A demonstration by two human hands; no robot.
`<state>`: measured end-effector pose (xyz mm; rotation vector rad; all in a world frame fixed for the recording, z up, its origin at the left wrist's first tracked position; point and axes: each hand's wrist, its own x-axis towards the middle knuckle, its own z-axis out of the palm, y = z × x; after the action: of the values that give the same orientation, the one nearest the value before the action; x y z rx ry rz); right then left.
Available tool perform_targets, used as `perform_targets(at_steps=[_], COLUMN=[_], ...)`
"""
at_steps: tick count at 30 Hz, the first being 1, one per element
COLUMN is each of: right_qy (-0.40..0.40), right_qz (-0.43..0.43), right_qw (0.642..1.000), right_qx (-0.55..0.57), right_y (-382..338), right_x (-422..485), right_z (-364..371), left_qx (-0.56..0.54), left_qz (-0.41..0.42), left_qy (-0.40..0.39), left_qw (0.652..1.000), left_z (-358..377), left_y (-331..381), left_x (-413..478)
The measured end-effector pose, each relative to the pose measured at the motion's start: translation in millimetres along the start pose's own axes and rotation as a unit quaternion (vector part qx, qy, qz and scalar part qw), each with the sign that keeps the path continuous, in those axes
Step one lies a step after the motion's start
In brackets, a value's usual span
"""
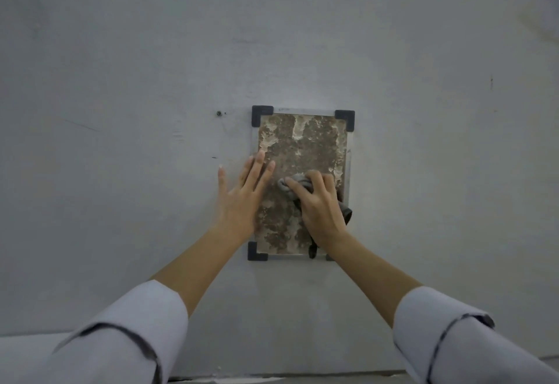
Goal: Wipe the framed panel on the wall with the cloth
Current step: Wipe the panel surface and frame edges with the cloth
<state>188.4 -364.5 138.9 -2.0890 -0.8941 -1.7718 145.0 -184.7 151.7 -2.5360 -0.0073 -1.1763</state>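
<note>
Rolled sleeves (127,335) nearest, left hand (242,199) spread flat, right hand (317,205) clutching cloth (290,182), framed panel (302,147) upright lengthwise

Wall (151,65): grey, flat, scuffed. Mounted on it: framed panel (302,147), upright rect., mottled brown/cream face, black corner brackets (262,114) at 3 visible corners. Small screw (219,113) in wall just left of panel's top-left corner. Pale ledge (24,350) along bottom.

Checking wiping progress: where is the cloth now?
The cloth is bunched under the right hand, on the framed panel's lower right part.
</note>
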Motion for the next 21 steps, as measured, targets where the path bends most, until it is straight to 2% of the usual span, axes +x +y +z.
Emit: perform_targets(at_steps=[2, 5, 8, 11, 16, 18, 21], right_qy=[-0.012, -0.088, -0.14, -0.137, -0.051, -0.052, -0.111], right_qz=[-0.018, -0.096, -0.113, -0.107, -0.003, -0.015, -0.077], right_qw=[1.0, 0.991, 0.983, 0.983, 0.998, 0.998, 0.99], right_qx=[-0.007, 0.004, 0.03, 0.053, 0.044, 0.03, 0.042], right_y=[-7, -13, -18, -19, -24, -30, -38], right_x=[-15, -59, -83, -65, -24, -34, -69], right_z=[8, 18, 20, 11, 13, 20, 25], left_qx=[-0.004, -0.003, 0.001, -0.009, -0.028, -0.03, -0.027], left_qz=[-0.003, -0.002, -0.003, -0.002, -0.003, 0.0, 0.007], left_qy=[0.005, -0.001, -0.017, -0.005, 0.018, 0.014, -0.005], left_qw=[1.0, 1.0, 1.0, 1.0, 0.999, 0.999, 1.0], left_z=[5, 7, 3, 9, 19, 20, 18], left_y=[0, 3, 5, 5, 1, 0, 1], left_x=[-5, -9, -14, -19, -17, -17, -19])
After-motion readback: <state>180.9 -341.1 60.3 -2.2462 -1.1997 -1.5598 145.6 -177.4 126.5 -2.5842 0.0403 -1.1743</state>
